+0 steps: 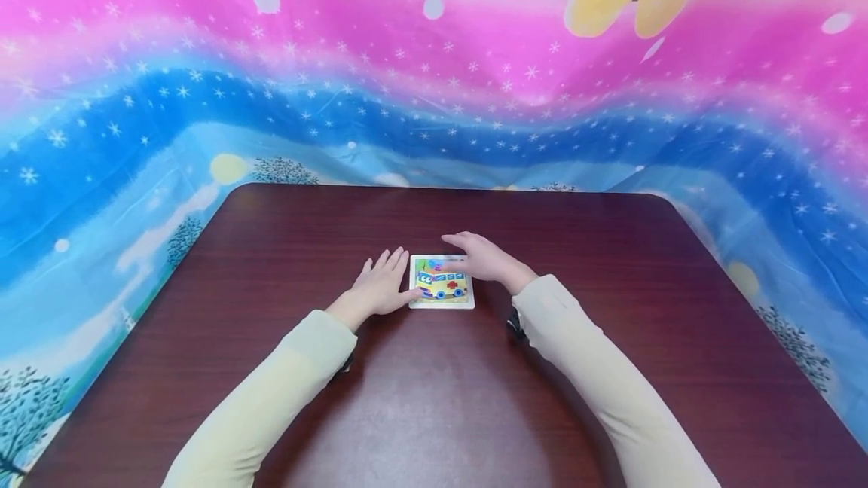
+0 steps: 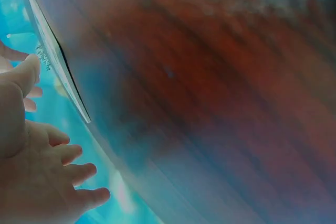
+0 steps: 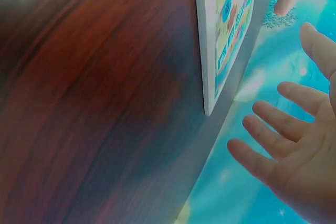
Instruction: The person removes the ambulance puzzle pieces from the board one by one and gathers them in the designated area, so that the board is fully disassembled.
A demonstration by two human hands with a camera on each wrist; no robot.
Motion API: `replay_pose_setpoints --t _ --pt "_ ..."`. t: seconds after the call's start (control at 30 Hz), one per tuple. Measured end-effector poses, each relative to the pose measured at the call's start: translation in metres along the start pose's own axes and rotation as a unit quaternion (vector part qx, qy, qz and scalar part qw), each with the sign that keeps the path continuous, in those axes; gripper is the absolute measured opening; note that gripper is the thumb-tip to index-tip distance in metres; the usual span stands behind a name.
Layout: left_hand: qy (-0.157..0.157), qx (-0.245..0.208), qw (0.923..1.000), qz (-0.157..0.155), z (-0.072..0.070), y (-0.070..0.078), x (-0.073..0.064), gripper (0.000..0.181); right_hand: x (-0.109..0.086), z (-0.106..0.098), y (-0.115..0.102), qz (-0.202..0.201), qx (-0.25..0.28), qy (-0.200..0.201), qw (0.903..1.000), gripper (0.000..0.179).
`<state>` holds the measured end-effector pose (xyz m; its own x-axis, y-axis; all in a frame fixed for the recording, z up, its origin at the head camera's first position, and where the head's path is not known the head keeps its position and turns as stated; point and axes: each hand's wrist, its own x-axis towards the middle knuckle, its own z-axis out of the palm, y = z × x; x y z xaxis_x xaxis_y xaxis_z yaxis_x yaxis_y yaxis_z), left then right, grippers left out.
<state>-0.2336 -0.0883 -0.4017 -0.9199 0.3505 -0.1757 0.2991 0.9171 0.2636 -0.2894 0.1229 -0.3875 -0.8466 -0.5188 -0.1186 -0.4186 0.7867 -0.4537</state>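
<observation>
On the dark table lies a small flat picture puzzle (image 1: 444,285) in a white frame, showing a yellow ambulance with a red cross. My left hand (image 1: 382,285) is at its left side, fingers spread and the thumb tip over the puzzle's left edge in the head view. Over the puzzle's upper right corner hovers my right hand (image 1: 484,257), fingers extended. In the right wrist view the spread right hand (image 3: 294,145) stands apart from the white-edged puzzle (image 3: 226,40). The left wrist view has the puzzle (image 2: 60,59) edge-on beside the left hand (image 2: 42,156).
The brown wooden table (image 1: 434,398) has rounded far corners. Behind and around it hangs a pink and blue cloth (image 1: 380,66) with snowflakes and trees. Pale sleeves (image 1: 271,390) cover both forearms, with a dark wrist device (image 1: 515,324) under the right cuff.
</observation>
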Motion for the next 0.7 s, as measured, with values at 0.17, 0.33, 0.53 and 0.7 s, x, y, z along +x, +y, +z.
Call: replay_pose_setpoints --t 0.17,0.33,0.53,0.7 --pt "-0.016 0.011 0.9998 -0.005 0.004 -0.001 0.006 0.083 0.009 0.003 -0.007 -0.006 0.003 -0.012 0.9999 0.064" --pt "-0.034 0.019 0.9992 -0.006 0.004 0.0 0.009 0.083 0.016 0.009 -0.014 -0.01 0.008 -0.021 0.9997 0.057" --pt "-0.056 0.029 0.998 -0.005 0.0 0.003 0.011 0.082 0.021 0.015 -0.018 -0.004 -0.011 -0.031 0.9995 0.051" --pt "-0.076 0.026 0.9967 -0.01 -0.003 0.003 0.011 0.08 0.026 0.019 -0.018 -0.003 -0.026 -0.027 0.9993 0.045"
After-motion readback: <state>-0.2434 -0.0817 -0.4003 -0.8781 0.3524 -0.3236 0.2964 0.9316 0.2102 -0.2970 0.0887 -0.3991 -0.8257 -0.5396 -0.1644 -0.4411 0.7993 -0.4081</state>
